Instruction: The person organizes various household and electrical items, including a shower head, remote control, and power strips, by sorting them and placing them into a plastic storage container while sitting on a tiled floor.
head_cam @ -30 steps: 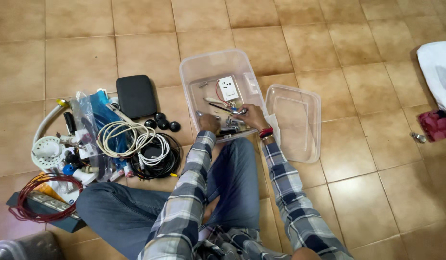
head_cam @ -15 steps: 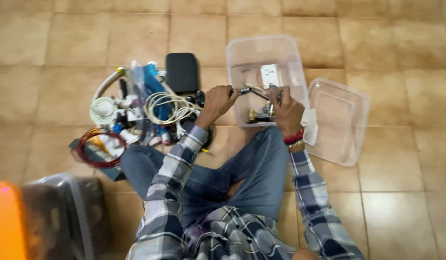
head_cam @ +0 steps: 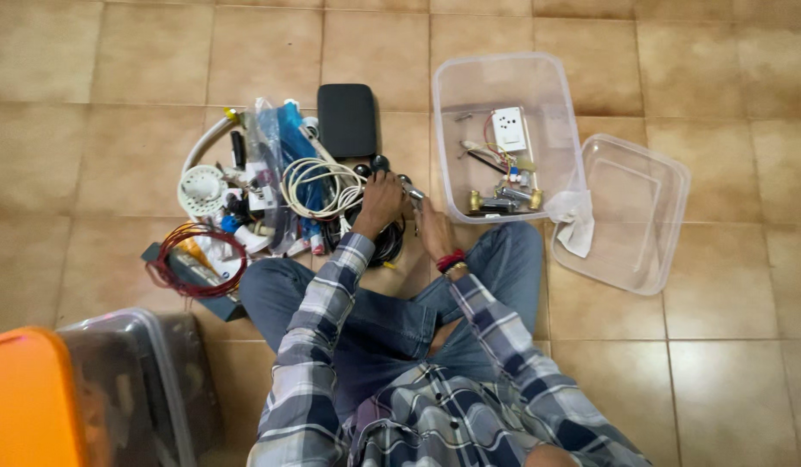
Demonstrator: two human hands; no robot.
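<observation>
1. Both hands are now hovering left of the clear rectangular plastic tub [head_cam: 504,78], over the floor pile, having come away from its inside.
2. Head view: the left hand [head_cam: 381,199] is curling around a small shiny metal fitting [head_cam: 413,194], which the right hand [head_cam: 436,230] is touching from below; how tightly either hand is gripping, I cannot tell.
3. Coiled white cable [head_cam: 318,186] is lying just beside them.

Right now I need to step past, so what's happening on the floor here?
A person sits on the tiled floor sorting odds and ends. Both hands, left hand and right hand, hold a small metal part between the pile of cables and the clear plastic box. The box holds a white socket plate and fittings; its lid lies beside it.
</observation>
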